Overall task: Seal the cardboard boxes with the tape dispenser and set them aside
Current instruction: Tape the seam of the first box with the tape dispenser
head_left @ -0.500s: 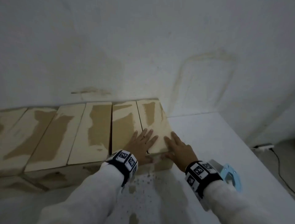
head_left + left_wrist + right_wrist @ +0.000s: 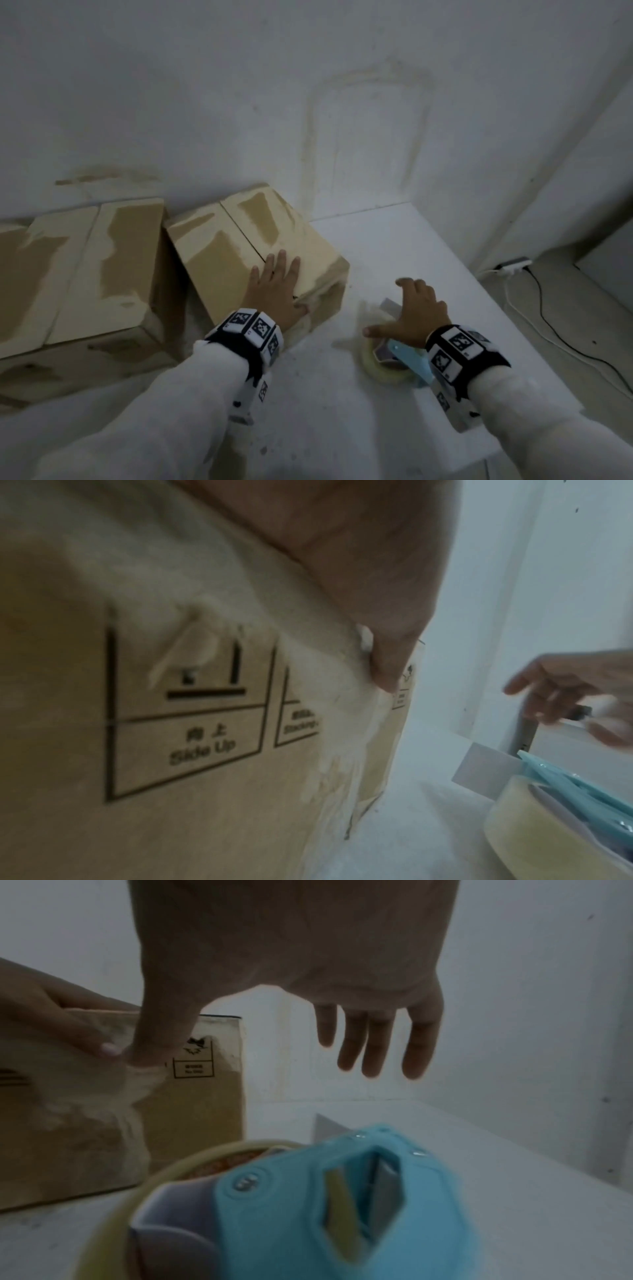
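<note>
A closed cardboard box (image 2: pixel 239 253) stands turned at an angle on the white table (image 2: pixel 394 246), its flap seam running across the top. My left hand (image 2: pixel 274 284) lies flat on the box's near right corner, thumb (image 2: pixel 387 669) down on the front face. My right hand (image 2: pixel 411 308) hovers with spread, straight fingers (image 2: pixel 359 1042) just above the blue tape dispenser (image 2: pixel 407 359), which lies on the table with its yellowish tape roll (image 2: pixel 171 1164). The right hand holds nothing.
A second, larger box (image 2: pixel 85 274) sits to the left against the white wall (image 2: pixel 308 85). The table's right edge drops to a floor with a power strip (image 2: pixel 513 265) and cables (image 2: pixel 541 308).
The box has come away from the row and turned toward me. My right hand has left the box and moved right, over the tape dispenser.
</note>
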`<act>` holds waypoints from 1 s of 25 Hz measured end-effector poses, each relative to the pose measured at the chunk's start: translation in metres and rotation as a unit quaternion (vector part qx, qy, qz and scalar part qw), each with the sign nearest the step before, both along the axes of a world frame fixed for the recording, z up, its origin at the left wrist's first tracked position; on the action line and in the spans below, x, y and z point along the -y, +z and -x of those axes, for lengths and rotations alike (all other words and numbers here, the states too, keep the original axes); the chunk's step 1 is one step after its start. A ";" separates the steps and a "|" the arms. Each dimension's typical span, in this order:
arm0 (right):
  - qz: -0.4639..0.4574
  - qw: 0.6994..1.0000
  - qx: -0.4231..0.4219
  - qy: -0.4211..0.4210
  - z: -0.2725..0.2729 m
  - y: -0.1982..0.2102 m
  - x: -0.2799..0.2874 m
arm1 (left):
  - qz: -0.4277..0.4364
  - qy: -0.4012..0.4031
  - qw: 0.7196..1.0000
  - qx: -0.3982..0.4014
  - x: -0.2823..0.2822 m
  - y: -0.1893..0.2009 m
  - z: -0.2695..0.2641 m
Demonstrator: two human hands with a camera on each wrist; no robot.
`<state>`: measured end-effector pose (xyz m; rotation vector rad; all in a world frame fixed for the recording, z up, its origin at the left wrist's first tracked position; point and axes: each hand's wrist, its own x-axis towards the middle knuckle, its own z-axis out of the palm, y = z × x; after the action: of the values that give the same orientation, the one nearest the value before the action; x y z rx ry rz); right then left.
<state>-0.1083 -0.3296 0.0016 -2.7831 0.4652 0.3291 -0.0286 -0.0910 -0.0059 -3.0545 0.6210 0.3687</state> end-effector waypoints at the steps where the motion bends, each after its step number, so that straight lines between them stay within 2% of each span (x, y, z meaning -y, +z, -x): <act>1: 0.016 0.999 -0.050 -0.011 0.008 -0.001 0.019 | -0.002 0.013 1.000 0.002 0.009 -0.002 0.001; 5: 0.027 0.975 -0.221 0.027 0.029 -0.021 0.061 | -0.010 0.059 0.998 0.007 0.036 -0.003 0.007; 7: 0.008 0.970 -0.236 0.053 0.033 -0.030 0.067 | -0.006 0.082 0.997 0.005 0.047 -0.003 0.011; 11: -0.058 0.970 -0.231 0.054 0.028 -0.039 0.072 | -0.013 0.111 0.994 0.008 0.057 -0.002 0.020; 14: -0.092 0.977 -0.187 0.040 0.026 -0.048 0.080 | -0.008 0.130 0.991 -0.001 0.061 -0.001 0.023; 16: -0.137 0.983 -0.121 -0.003 0.029 -0.052 0.087 | -0.006 0.140 0.990 -0.008 0.064 0.000 0.024; 19: -0.191 0.981 -0.035 -0.025 0.028 -0.052 0.102 | -0.007 0.152 0.988 -0.016 0.065 0.005 0.024; 22: -0.306 0.948 0.068 -0.061 0.026 -0.039 0.113 | -0.008 0.159 0.987 -0.020 0.069 0.006 0.027; 25: -0.437 0.885 0.136 -0.081 0.012 -0.006 0.111 | 0.010 0.177 0.984 -0.026 0.082 0.004 0.031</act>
<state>-0.1205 -0.4402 -0.0047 -1.8513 0.3538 0.0669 -0.0598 -0.1728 -0.0020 -3.1774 0.0763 0.4484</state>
